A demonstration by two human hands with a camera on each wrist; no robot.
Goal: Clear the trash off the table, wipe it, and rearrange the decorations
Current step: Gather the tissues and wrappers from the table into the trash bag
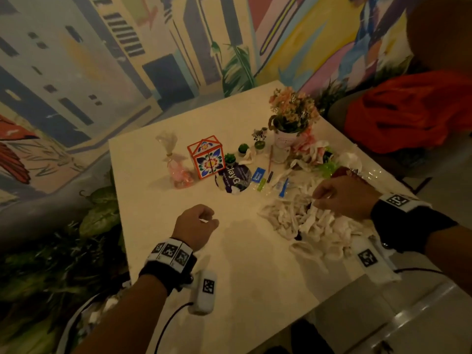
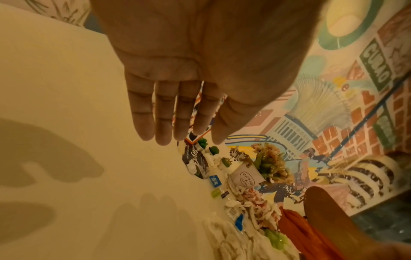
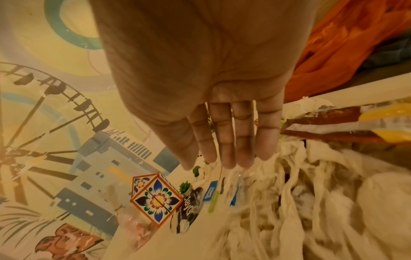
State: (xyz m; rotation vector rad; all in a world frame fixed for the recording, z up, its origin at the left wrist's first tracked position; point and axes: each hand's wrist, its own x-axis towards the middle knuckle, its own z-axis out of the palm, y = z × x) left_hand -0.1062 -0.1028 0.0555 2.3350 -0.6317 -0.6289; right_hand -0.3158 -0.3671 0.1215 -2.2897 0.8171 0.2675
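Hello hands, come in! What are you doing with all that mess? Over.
Left hand open, holding nothing, over bare table. Right hand open, fingertips at white shredded paper pile. Wrappers and decorations crowd behind it.

The right hand (image 1: pixel 342 196) covers the middle of the white paper heap (image 1: pixel 301 221), so whatever lies under its fingers is out of sight, and the right wrist view smears that heap into streaks. The purple round lid (image 1: pixel 233 178) shows only part of its lettering; the floral box (image 1: pixel 208 159) stands across its far edge. Behind the flower pot (image 1: pixel 284 143), the tangle of pink and clear wrappers (image 1: pixel 321 155) is too dim to sort, perhaps ribbon and plastic. The orange cloth (image 1: pixel 411 111) runs off the right edge.
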